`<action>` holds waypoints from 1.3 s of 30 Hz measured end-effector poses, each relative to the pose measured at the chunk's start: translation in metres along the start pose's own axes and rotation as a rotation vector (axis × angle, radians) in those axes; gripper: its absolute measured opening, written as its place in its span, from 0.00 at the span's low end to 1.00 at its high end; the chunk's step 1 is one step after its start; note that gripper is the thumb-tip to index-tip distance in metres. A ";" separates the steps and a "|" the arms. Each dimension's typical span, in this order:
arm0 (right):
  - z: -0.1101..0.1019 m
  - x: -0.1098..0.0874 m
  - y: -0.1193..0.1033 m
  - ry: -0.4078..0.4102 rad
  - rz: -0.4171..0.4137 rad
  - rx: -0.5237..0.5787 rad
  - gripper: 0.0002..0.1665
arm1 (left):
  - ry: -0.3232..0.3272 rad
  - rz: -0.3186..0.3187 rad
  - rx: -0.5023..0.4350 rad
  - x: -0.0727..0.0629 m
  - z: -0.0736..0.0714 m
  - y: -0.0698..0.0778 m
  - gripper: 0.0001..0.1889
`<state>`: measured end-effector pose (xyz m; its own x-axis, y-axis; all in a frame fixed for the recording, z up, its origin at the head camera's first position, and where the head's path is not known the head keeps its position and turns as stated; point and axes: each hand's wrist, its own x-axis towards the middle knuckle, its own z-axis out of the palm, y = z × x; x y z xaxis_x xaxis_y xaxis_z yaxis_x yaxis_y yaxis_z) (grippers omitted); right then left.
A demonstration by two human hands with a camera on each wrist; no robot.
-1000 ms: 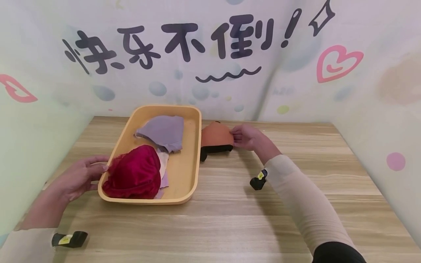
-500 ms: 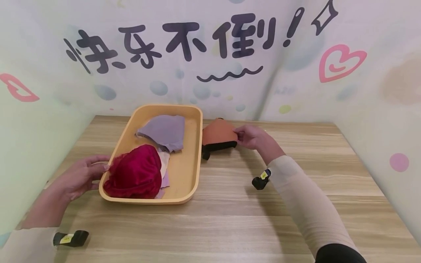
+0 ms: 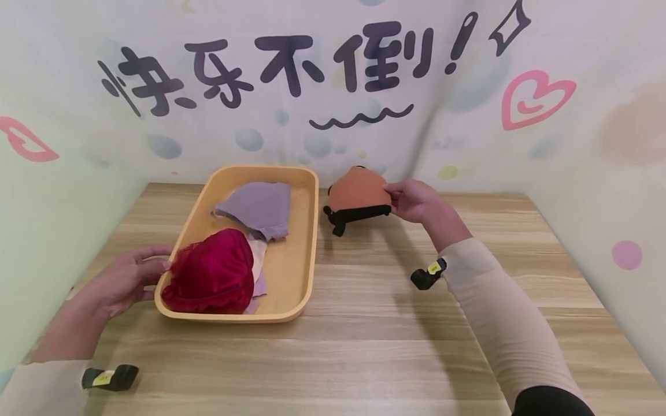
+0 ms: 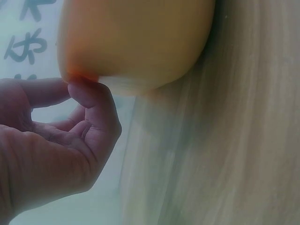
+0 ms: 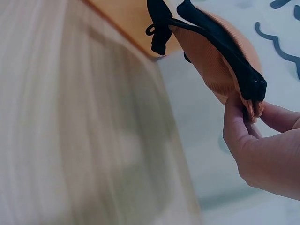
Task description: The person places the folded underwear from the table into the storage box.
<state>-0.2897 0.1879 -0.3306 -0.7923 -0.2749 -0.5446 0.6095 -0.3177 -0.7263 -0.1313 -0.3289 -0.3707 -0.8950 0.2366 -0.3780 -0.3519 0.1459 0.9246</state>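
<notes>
My right hand (image 3: 414, 201) pinches the side edge of a folded orange bra (image 3: 359, 189) with black trim, holding it above the table to the right of the tray. In the right wrist view, thumb and fingers close on one corner of the orange bra (image 5: 213, 70), and its black straps (image 5: 161, 30) dangle at the other end. My left hand (image 3: 124, 280) grips the near-left rim of a yellow tray (image 3: 292, 315). Thumb and forefinger meet at the tray's edge (image 4: 140, 51) in the left wrist view. Inside lie a shiny dark red bra (image 3: 213, 274) and a folded purple bra (image 3: 257, 208).
Beige and lilac cloth (image 3: 258, 271) shows partly from under the red bra. The wood-grain table (image 3: 364, 346) meets a printed white backdrop (image 3: 260, 133) just behind the tray and the orange bra. Side panels stand left and right.
My right hand has raised the orange bra off the table and moved it slightly to the right, away from the tray's side. The left hand and tray stay put.
</notes>
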 end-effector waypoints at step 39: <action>0.144 0.015 0.005 -0.165 -0.029 0.036 0.09 | -0.013 0.017 -0.033 0.001 0.000 -0.001 0.10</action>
<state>-0.2943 0.0514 -0.2819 -0.7965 -0.4091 -0.4452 0.5892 -0.3596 -0.7236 -0.1317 -0.3291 -0.3719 -0.8974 0.2512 -0.3628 -0.3458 0.1104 0.9318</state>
